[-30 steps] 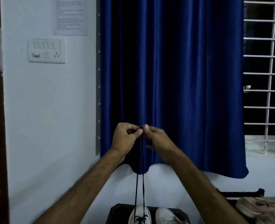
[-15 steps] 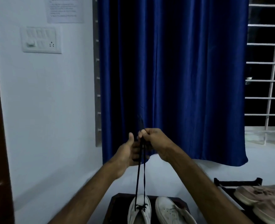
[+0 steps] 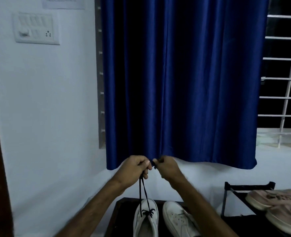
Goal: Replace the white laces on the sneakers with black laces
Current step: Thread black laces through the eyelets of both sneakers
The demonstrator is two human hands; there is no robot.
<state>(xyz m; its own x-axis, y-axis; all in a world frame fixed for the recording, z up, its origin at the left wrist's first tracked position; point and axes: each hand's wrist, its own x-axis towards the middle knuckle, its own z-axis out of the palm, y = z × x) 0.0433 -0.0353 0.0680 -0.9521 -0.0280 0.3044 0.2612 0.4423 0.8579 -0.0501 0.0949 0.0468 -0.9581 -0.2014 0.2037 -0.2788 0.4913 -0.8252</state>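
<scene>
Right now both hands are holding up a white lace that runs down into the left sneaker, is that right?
No: the head view shows the lace is black, not white. The left hand and right hand do hold it up, and it runs into the left sneaker.

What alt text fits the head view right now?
The left hand and right hand hold up both strands of a black lace in front of a blue curtain. The lace runs down into a white sneaker on a dark table, with a second white sneaker beside it.
</scene>
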